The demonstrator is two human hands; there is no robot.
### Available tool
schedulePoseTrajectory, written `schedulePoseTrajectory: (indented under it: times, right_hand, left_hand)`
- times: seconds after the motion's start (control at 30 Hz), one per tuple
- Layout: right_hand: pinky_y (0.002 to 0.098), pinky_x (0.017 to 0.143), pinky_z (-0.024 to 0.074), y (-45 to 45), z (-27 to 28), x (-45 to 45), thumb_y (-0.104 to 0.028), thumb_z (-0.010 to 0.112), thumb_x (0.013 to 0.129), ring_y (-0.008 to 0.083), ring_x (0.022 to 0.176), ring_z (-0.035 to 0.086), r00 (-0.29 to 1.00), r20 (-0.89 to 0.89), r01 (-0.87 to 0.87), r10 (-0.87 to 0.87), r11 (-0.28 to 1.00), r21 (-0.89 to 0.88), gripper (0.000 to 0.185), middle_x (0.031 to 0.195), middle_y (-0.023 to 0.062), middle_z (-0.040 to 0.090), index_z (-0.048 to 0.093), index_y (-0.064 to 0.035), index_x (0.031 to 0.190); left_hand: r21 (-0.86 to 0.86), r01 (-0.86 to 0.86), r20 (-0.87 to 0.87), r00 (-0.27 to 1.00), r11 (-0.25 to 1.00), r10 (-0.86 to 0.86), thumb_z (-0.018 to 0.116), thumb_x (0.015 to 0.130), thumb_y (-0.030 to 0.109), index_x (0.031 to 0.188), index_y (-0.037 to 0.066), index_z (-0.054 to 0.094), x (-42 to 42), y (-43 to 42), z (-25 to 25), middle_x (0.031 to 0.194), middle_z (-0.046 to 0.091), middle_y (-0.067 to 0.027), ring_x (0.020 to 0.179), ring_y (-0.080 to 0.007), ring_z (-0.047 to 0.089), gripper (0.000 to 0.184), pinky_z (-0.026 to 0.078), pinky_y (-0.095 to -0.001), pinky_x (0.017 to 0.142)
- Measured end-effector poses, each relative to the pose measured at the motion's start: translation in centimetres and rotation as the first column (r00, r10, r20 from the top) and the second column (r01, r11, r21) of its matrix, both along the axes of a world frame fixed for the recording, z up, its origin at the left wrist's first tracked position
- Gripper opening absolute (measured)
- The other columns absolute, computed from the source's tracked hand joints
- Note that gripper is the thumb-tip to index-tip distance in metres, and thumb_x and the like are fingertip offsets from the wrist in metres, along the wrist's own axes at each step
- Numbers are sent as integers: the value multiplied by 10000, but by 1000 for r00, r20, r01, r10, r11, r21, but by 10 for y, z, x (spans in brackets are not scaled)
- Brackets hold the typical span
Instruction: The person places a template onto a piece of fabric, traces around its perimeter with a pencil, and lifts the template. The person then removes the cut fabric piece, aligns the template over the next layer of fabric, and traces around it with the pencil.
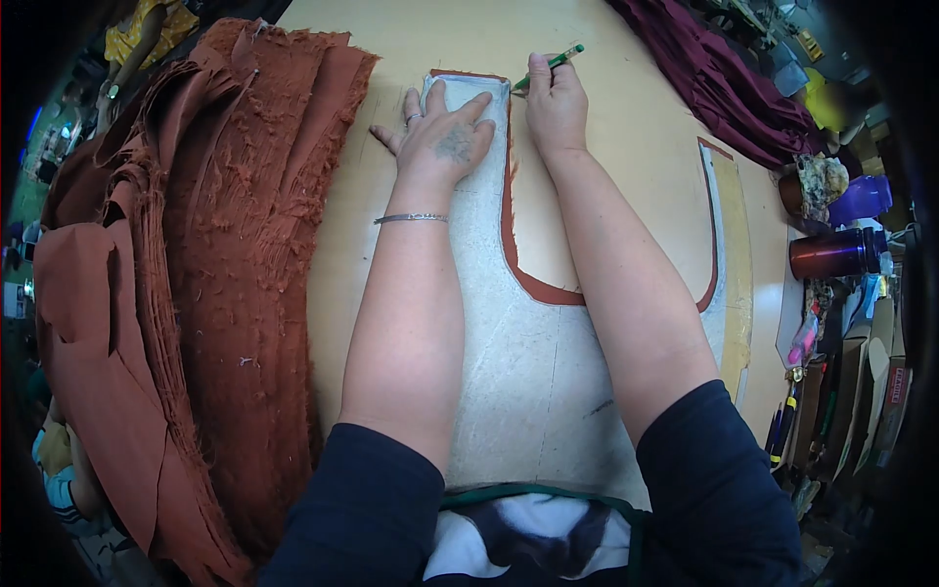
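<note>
A grey-white pattern template (504, 372) lies flat in front of me, with a deep U-shaped cut-out. Rust-red fabric (548, 292) shows as a narrow margin along the template's edges. My left hand (445, 137) rests on the template's upper left strip, fingers spread over it. In my right hand (558, 103) is a green pencil (565, 57), its tip down by the strip's top right corner, at the fabric margin. My right forearm crosses over the cut-out and hides part of its curved edge.
A thick stack of rust-red fabric (245, 196) with frayed edges fills the left side of the table (626, 108). Maroon fabric (719, 73) lies at the upper right. A dark red cylindrical container (836, 252), a purple container (861, 199) and cardboard pieces line the right edge. Other people are partly visible at left.
</note>
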State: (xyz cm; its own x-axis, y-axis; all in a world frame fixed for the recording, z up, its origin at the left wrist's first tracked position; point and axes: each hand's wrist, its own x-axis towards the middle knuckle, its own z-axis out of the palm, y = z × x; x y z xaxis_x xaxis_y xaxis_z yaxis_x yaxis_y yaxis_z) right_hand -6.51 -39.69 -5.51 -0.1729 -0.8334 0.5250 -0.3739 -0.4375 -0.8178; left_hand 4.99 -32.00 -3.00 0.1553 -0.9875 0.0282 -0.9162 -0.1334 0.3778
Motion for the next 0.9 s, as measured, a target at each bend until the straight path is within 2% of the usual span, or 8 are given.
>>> schedulePoseTrajectory:
  times: [0.07, 0.17, 0.23, 0.37, 0.63, 0.73, 0.77, 0.9]
  right_hand:
    - [339, 598, 439, 9, 2, -2, -245, 487, 858, 246, 654, 565, 999, -38, -18, 18, 1000, 0, 252, 717, 133, 566, 542, -6, 798]
    - [338, 600, 442, 34, 9, -7, -250, 497, 852, 251, 650, 565, 985, 49, -168, 165, 983, 72, 256, 730, 136, 569, 548, -2, 809]
    - [336, 597, 443, 37, 13, -8, -245, 502, 849, 252, 640, 565, 982, 44, -187, 184, 978, 92, 253, 737, 138, 571, 549, 2, 818]
    - [329, 594, 444, 25, 12, -6, -225, 513, 843, 250, 635, 567, 996, -31, -86, 88, 995, 52, 239, 745, 137, 572, 546, 11, 824]
    - [312, 611, 435, 122, 26, -28, -176, 525, 837, 239, 660, 549, 915, -112, -364, 389, 912, 188, 185, 737, 127, 538, 540, 8, 820]
    - [293, 606, 432, 150, 28, -32, -151, 531, 836, 221, 652, 537, 882, -1, -460, 472, 859, 224, 160, 743, 114, 526, 533, 8, 813]
    - [275, 603, 432, 152, 27, -34, -134, 534, 835, 195, 651, 533, 872, -28, -474, 489, 857, 201, 138, 746, 95, 521, 531, 2, 813]
    - [265, 598, 435, 156, 37, -38, -128, 546, 828, 165, 635, 529, 839, 27, -520, 543, 788, 328, 130, 750, 76, 523, 529, -1, 814]
  left_hand:
    - [1, 0, 0, 1000, 1000, 0, 412, 784, 389, 1210, 368, 433, 0, 1, 0, 1397, 176, -82, 1289, -316, 122, 427, 28, -662, 937]
    - [-7, 1, 9, 1000, 1000, -1, 442, 772, 413, 1209, 369, 433, 0, 0, -1, 1395, 177, -78, 1290, -312, 119, 440, 28, -658, 940]
    - [-4, -6, 13, 1000, 1000, 6, 469, 760, 434, 1208, 370, 435, -2, 2, 1, 1394, 179, -72, 1292, -308, 114, 454, 28, -656, 942]
    - [0, -3, 2, 1000, 1000, 3, 502, 742, 458, 1210, 367, 433, -1, 0, 1, 1393, 184, -61, 1295, -300, 99, 482, 32, -647, 949]
    - [-22, -7, -9, 1000, 1000, 7, 500, 740, 458, 1216, 347, 432, -1, 0, -2, 1385, 197, -66, 1291, -303, 99, 493, 42, -649, 947]
    - [5, -2, 32, 999, 1000, 2, 489, 727, 497, 1235, 387, 389, 0, -1, -2, 1407, 161, -47, 1296, -307, 87, 529, 55, -668, 932]
    - [7, -2, 30, 1000, 1000, 2, 489, 727, 498, 1234, 388, 390, -1, -1, -1, 1407, 162, -46, 1296, -306, 89, 528, 55, -669, 931]
    - [-27, -11, -10, 1000, 1000, 11, 509, 732, 464, 1213, 351, 433, -2, 1, 0, 1387, 199, -58, 1291, -305, 101, 499, 55, -653, 944]
